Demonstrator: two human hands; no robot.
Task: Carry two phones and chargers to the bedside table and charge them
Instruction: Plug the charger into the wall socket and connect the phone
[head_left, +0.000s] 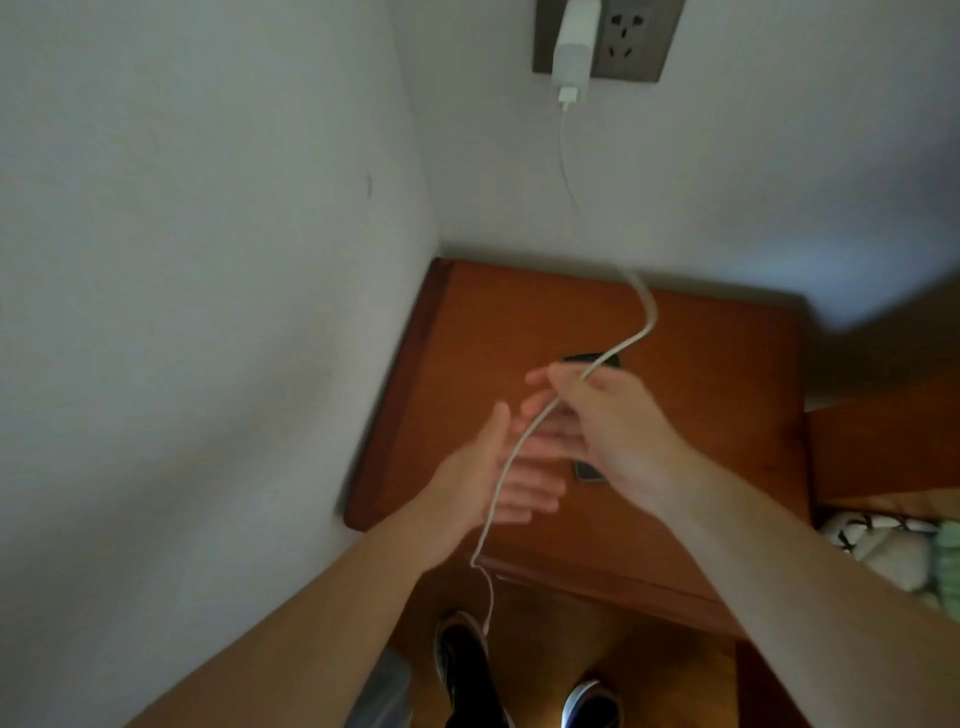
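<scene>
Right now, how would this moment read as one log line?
charger: plugged in | cable: pinched by right hand | left hand: open beneath | phone: on bedside table

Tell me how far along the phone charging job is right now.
Done: one white charger is plugged into the wall socket, and a dark phone lies on the bedside table, mostly hidden by the hands. In hand: the right hand pinches the white cable; the left hand is open beside it. Left: plugging the cable's loose end into the phone. No second phone or charger is visible.

Charger (571, 47) in wall socket (631, 39) above bedside table (701, 415).
</scene>
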